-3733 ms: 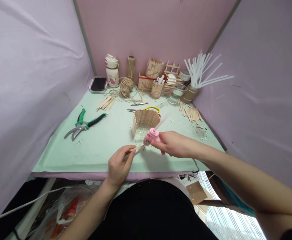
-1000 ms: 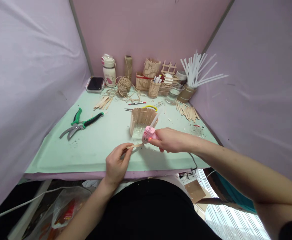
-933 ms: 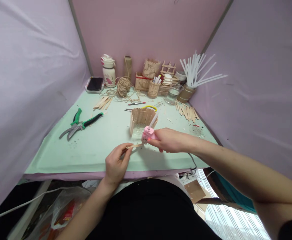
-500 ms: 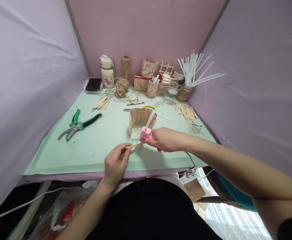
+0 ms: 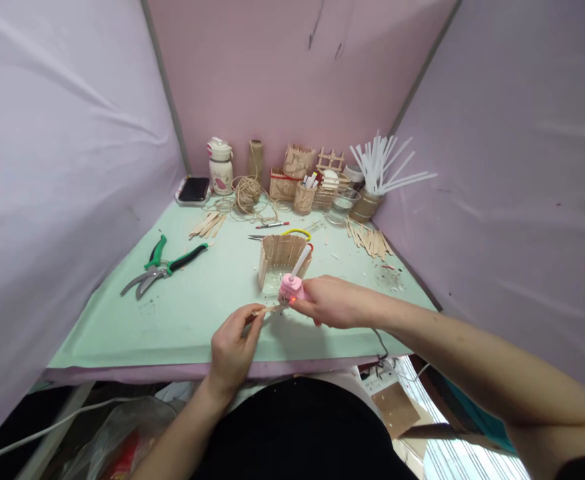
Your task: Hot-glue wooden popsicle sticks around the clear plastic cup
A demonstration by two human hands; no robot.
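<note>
Between the thumb and fingers of my left hand (image 5: 235,343) is a wooden craft stick (image 5: 267,310), held low over the table's front half. My right hand (image 5: 337,301) is closed around a pink hot glue gun (image 5: 292,288), with a white glue stick (image 5: 300,262) standing out of its back end and a small red light glowing. The gun's nozzle points down at the craft stick's right end; whether they touch I cannot tell. Just behind stands a box with craft-stick walls (image 5: 285,250) and a clear, see-through front part, partly covered by the gun.
Green-handled pruning shears (image 5: 159,267) lie at left. Yellow-handled scissors (image 5: 297,232) lie behind the box. Craft sticks (image 5: 369,239) are piled at right. Along the back stand a bottle (image 5: 221,167), a twine ball (image 5: 247,193), a glass bowl (image 5: 341,205) and a jar of glue sticks (image 5: 367,205).
The camera view has tilted up, so the whole scene sits lower. Both hands keep their grips, and the glue gun stays at the craft stick's right end.
</note>
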